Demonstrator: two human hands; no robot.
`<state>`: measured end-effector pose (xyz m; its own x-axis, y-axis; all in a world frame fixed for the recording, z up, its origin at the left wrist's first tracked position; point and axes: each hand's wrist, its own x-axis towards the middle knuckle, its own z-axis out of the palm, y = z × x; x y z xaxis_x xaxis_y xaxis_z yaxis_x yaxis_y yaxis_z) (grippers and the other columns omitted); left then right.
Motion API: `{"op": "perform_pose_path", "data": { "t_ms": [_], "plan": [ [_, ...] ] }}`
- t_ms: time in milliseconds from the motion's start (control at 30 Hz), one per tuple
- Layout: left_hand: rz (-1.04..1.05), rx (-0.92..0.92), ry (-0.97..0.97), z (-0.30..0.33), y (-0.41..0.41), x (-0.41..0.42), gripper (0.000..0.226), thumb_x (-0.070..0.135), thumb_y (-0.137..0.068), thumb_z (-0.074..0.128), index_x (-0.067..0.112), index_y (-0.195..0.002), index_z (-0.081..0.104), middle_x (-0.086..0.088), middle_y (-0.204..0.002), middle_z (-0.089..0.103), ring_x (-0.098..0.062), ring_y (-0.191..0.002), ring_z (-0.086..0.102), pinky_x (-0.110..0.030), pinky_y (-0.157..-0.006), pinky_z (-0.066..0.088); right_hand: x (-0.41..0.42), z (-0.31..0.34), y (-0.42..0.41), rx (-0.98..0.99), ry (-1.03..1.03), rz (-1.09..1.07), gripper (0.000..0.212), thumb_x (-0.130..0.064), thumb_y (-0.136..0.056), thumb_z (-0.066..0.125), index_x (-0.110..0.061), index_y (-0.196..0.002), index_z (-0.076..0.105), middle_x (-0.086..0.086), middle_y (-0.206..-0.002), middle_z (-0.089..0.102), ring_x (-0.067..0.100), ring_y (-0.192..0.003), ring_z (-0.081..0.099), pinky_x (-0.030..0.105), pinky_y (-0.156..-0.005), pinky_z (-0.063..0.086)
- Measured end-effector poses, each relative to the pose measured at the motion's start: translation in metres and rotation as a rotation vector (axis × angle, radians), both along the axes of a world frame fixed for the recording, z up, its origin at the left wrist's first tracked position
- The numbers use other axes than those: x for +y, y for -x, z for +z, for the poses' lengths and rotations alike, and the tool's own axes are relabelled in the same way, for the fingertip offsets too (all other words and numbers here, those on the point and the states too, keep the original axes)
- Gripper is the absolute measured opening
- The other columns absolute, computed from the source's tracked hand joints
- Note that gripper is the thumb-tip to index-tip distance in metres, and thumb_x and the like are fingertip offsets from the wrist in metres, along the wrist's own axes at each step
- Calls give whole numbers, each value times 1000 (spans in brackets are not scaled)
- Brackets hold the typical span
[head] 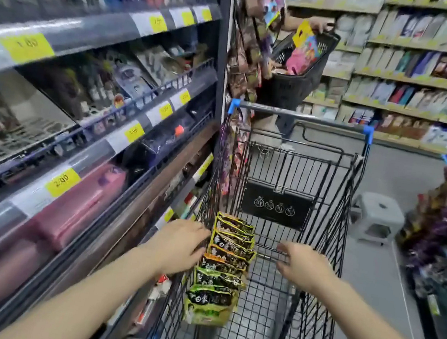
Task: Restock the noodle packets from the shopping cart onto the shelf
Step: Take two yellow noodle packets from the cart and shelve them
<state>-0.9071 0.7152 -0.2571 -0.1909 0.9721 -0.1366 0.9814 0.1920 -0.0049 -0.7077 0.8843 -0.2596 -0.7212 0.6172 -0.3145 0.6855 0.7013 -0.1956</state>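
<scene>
Seven or so noodle packets (225, 266) stand on edge in a row along the left wall of the shopping cart (325, 211), the row's long axis running from the near end of the cart toward its far end. Both hands reach into the cart, well apart from each other. The left hand (181, 246) is at the cart's left rim, its relaxed fingers touching the packets in the middle of the row; it grips nothing yet. The right hand (302, 266) hovers over the bare cart floor, fingers loosely curled and empty, clearly farther from the packets. Left of the cart runs the shelf (85, 134) with yellow price tags. I judge the left hand nearer and better placed to pick up.
</scene>
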Motion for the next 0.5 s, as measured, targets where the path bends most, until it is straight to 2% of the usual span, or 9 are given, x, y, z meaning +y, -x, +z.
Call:
{"op": "perform_pose_path", "data": {
  "t_ms": [67,167,267,367,433,500],
  "plan": [
    [-5,-55,38,-28,11,10,43,30,-96,40,10,-134,46,-7,-132,52,-25,-123,47,-38,-105,35,8,-39,10,-44,66,-20,46,-37,-93,47,-22,-137,45,0,-135,56,19,-111,61,40,-94,51],
    [-9,-157,119,-67,20,15,45,30,-97,39,13,-139,41,-7,-140,47,-22,-129,44,-36,-110,33,11,-87,21,-161,159,-39,44,-35,-92,52,-17,-132,48,6,-131,58,25,-111,60,44,-95,50],
    [-36,-202,124,-102,26,20,45,30,-98,38,13,-139,40,-6,-143,45,-21,-131,41,-32,-111,29,12,-129,31,-189,220,-90,41,-28,-91,52,-11,-128,49,9,-124,61,28,-110,59,42,-94,50],
    [-75,-229,113,-140,31,21,43,31,-97,34,10,-131,49,-7,-133,54,-23,-125,47,-33,-110,31,8,-176,42,-220,295,-140,36,-28,-90,52,-15,-123,54,7,-121,61,29,-109,59,40,-94,49],
    [-100,-237,89,-165,37,19,52,39,-92,23,10,-120,56,-7,-120,60,-24,-113,54,-38,-103,39,1,-214,50,-232,356,-172,35,-29,-89,51,-13,-121,52,8,-125,56,31,-114,56,37,-94,48],
    [-117,-251,76,-187,42,15,59,43,-87,17,11,-115,58,-6,-116,63,-24,-108,56,-40,-101,42,-9,-240,59,-247,423,-191,36,-27,-89,50,-10,-121,52,12,-128,54,32,-116,55,35,-92,48]
  ]
}}
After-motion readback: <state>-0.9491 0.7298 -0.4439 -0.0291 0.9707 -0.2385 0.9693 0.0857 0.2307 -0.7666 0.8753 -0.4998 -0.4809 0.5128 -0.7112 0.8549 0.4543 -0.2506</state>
